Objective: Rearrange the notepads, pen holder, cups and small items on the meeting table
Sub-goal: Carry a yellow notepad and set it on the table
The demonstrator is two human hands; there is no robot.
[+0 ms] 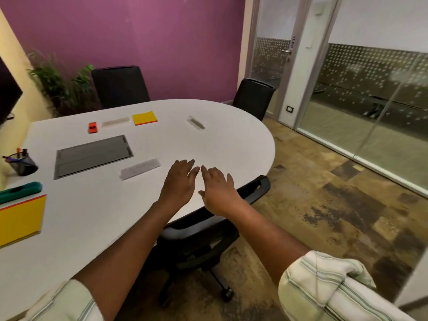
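- Over the table [208,144] near its edge, left hand [179,179] and right hand [217,188] hover side by side, fingers spread, empty.
- pen holder [22,162] stands far left; yellow notepad [144,117] lies beyond.

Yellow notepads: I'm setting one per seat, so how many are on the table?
2. One yellow notepad lies on the far side of the table; the other sits at the near left, cut off by the picture's edge. More may lie beyond it.
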